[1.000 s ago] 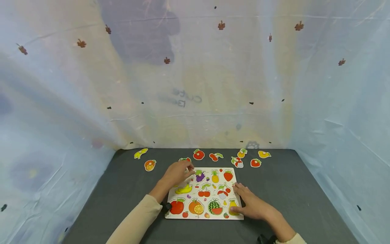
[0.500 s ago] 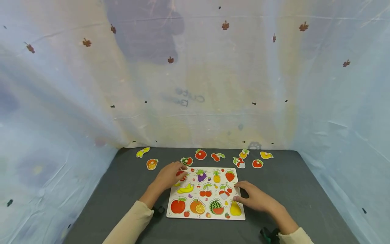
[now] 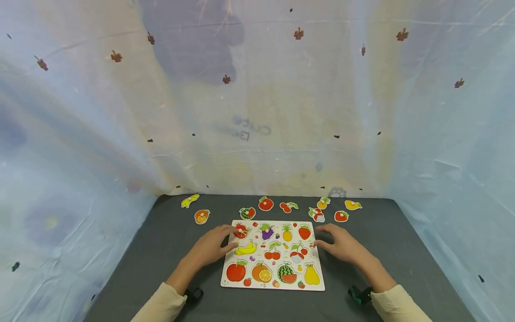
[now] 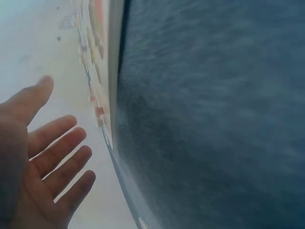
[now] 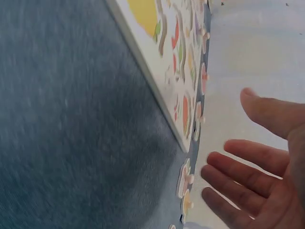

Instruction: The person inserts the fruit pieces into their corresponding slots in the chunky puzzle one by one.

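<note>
Your board (image 3: 284,255): grape piece (image 3: 267,231), pomegranate piece (image 3: 241,231) inset. Dark surface (image 3: 277,308): nine loose fruit pieces (image 3: 265,204); pale sheeting (image 3: 277,107) behind. Left hand (image 3: 212,246), right hand (image 3: 343,243): fingers apart.

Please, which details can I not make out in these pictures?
Head view: left edge of white rectangular fruit-printed board, partly hidden by bare left hand.
Left wrist view: the board's fruit pictures, steeply slanted and blurred.
Right wrist view: yellow pear picture, cut off by top edge.
</note>
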`<state>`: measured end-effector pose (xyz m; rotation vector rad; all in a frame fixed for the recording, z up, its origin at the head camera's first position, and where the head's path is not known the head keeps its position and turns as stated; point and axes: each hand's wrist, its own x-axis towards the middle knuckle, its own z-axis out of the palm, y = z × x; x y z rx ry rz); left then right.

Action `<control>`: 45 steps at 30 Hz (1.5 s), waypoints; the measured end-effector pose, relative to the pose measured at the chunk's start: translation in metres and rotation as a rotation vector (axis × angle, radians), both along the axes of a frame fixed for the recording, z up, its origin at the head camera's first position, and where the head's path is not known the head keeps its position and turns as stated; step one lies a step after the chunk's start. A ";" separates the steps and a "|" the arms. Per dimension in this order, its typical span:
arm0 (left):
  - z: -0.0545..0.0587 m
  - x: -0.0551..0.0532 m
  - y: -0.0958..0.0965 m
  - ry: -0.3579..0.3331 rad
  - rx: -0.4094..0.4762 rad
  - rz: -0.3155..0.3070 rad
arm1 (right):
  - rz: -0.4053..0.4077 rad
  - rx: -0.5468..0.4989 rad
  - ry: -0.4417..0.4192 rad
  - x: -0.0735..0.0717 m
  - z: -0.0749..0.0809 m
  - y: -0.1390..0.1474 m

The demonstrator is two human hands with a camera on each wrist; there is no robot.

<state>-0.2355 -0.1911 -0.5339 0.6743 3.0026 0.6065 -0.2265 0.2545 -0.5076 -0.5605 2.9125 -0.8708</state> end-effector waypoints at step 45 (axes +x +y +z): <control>-0.014 0.039 -0.004 -0.297 -0.058 -0.167 | -0.224 -0.026 0.132 -0.121 -0.018 0.033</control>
